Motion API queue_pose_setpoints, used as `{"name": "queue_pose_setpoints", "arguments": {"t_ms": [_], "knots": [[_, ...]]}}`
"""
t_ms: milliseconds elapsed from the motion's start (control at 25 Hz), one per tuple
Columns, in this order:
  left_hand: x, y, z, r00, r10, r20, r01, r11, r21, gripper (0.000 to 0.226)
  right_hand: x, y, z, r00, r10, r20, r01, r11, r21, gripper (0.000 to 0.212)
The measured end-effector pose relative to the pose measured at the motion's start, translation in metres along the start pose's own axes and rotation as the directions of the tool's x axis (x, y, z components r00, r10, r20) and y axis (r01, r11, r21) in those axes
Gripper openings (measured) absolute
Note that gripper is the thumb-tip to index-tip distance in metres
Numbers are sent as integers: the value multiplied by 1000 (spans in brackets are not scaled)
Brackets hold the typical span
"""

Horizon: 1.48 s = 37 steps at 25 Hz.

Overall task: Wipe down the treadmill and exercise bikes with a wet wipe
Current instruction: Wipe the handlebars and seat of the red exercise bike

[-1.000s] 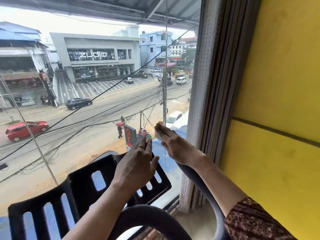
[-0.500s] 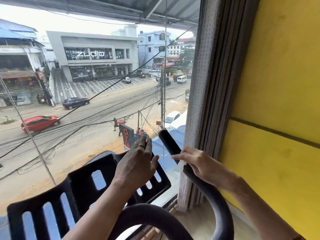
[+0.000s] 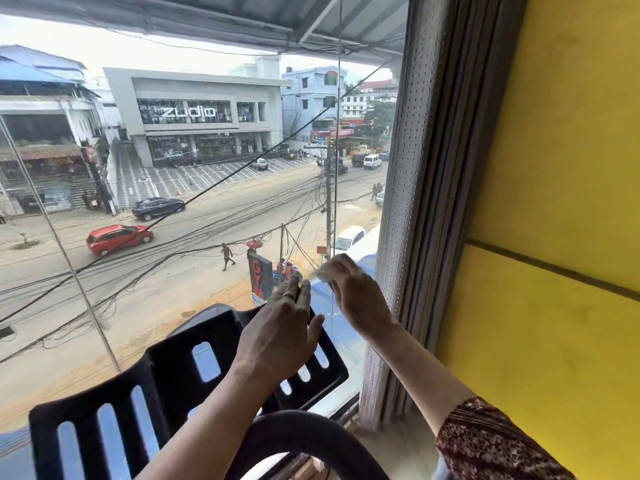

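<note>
Left hand: the left hand lies palm down with its fingers straight and close together, holding nothing. It rests on the upper right part of the black slotted panel, and there is a ring on one finger.
Right hand: the right hand is raised just right of the left fingertips, close to the window glass. Its fingers are curled round the wet wipe. Whether it presses on any part of the bike cannot be told, since the hand covers what is behind it.
Wet wipe: pale, crumpled and blurred, it bulges out at the top of the right hand's fingers.
Exercise bike: the slotted panel tilts up toward the window. A curved black handlebar crosses the bottom of the view under both forearms.
Sleeve: a dark patterned sleeve covers the right upper forearm.
Surroundings: a grey perforated blind hangs beside a yellow wall on the right.
</note>
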State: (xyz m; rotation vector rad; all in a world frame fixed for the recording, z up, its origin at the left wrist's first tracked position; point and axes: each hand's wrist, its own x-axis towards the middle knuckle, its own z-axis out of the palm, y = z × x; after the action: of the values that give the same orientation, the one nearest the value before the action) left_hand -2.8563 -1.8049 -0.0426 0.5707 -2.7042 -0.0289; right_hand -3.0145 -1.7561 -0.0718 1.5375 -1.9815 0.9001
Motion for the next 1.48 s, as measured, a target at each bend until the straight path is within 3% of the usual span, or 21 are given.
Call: {"name": "queue_pose_setpoints", "arguments": {"t_ms": [120, 240, 360, 400, 480, 560, 640, 720, 840, 960, 1080, 1160, 1240, 1360, 1480], "knots": [[1, 0, 1, 1000, -2, 3, 2, 1000, -14, 64, -23, 17, -3, 987, -120, 109, 137, 976, -167, 61], [1, 0, 0, 1000, -9, 0, 9, 1000, -29, 64, -44, 13, -25, 940, -239, 243, 299, 921, -249, 50], [0, 2, -2, 1000, -20, 0, 20, 999, -37, 64, -55, 0, -50, 911, -139, 387, 249, 935, -251, 31], [0, 1, -2, 1000, -20, -2, 20, 999, -40, 64, -50, -2, -52, 917, -103, 386, 179, 970, -166, 23], [0, 1, -1, 1000, -19, -3, 18, 998, -52, 64, -26, -4, -46, 971, -35, 237, 54, 996, -75, 18], [1, 0, -1, 1000, -25, 0, 25, 998, -61, 64, -2, -6, -29, 986, 40, 161, -38, 999, -18, 50], [0, 0, -1, 1000, -24, 6, 24, 998, -63, 64, 4, -6, -10, 980, 15, 200, -2, 998, -67, 67], [0, 0, -1, 1000, -18, 13, 18, 998, -53, 64, -6, -2, 3, 967, -60, 247, 99, 984, -148, 68], [-1, 0, -2, 1000, -24, 14, 24, 998, -61, 64, -23, 2, -3, 968, -109, 227, 154, 969, -194, 59], [-2, 0, -2, 999, -27, 22, 28, 997, -67, 64, -43, 7, -19, 939, -122, 323, 192, 961, -197, 28], [-2, 0, -1, 999, -24, 24, 25, 999, -37, 62, -40, 1, -35, 926, -57, 372, 93, 992, -81, 18], [-2, 1, -1, 1000, 3, 21, -3, 1000, -1, 62, -20, -1, -35, 961, -10, 277, 13, 1000, -7, 28], [-3, 1, 1, 999, 32, 7, -32, 999, 31, 60, -3, -1, -23, 974, -24, 223, 27, 1000, -12, 44], [-2, 3, 0, 998, 57, 0, -56, 997, 52, 58, -7, -1, -5, 967, 1, 256, 24, 995, -94, 67], [-4, 6, -2, 998, 56, 31, -58, 997, 51, 56, -24, 3, -13, 965, 1, 263, 37, 990, -137, 67]]}}
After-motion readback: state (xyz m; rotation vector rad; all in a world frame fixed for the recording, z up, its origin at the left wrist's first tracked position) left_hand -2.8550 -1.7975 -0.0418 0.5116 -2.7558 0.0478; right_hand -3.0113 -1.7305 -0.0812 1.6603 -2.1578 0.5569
